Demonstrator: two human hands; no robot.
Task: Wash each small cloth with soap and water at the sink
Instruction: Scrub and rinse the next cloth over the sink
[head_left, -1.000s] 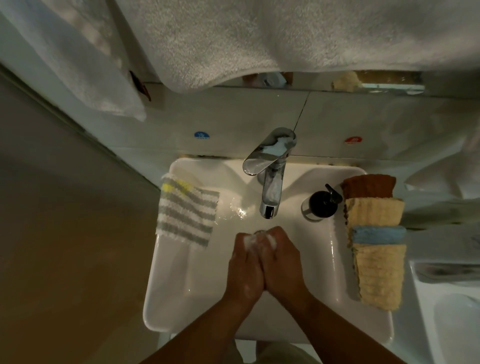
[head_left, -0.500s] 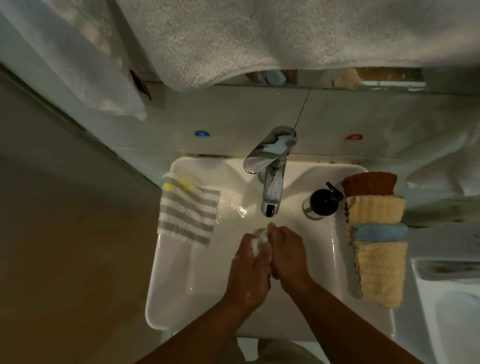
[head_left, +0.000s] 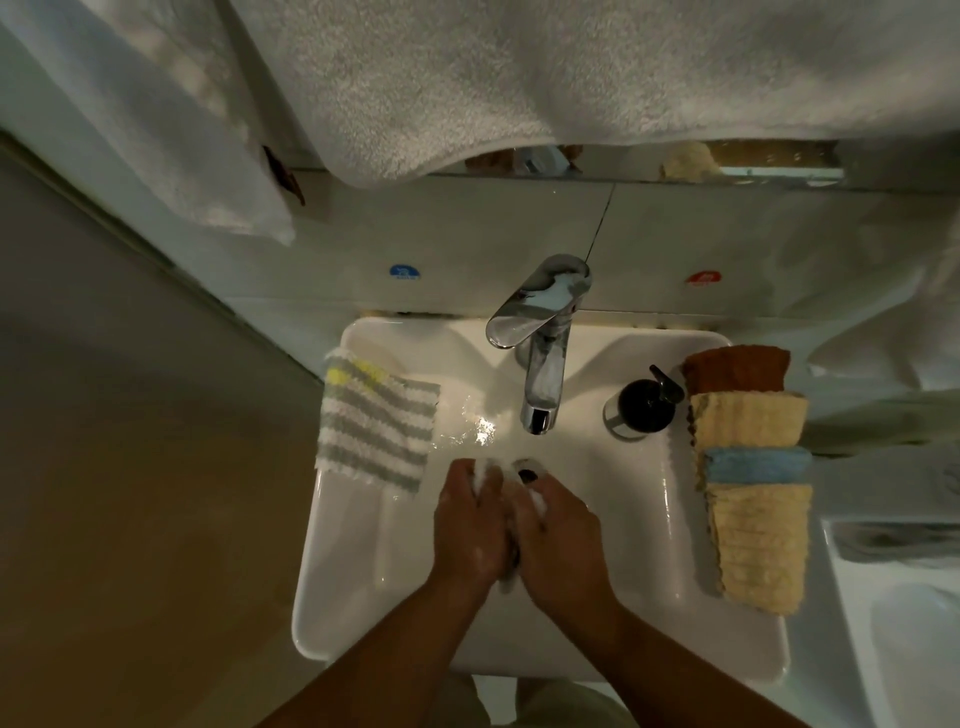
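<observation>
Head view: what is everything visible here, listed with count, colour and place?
white ceramic sink: one, white, centre
chrome tap: one, silver, behind the basin
black soap pump bottle: one, black, right of tap
striped fluffy cloth: one, grey-white with yellow, left rim
folded small cloths: four, brown, yellow, blue, yellow, right rim
hanging terry towels: two, white, above
round wall stickers: two, blue and red, wall behind tap
soapy small cloth: one, white, between the hands
left hand, right hand: two, bare, gripping that cloth over basin
</observation>
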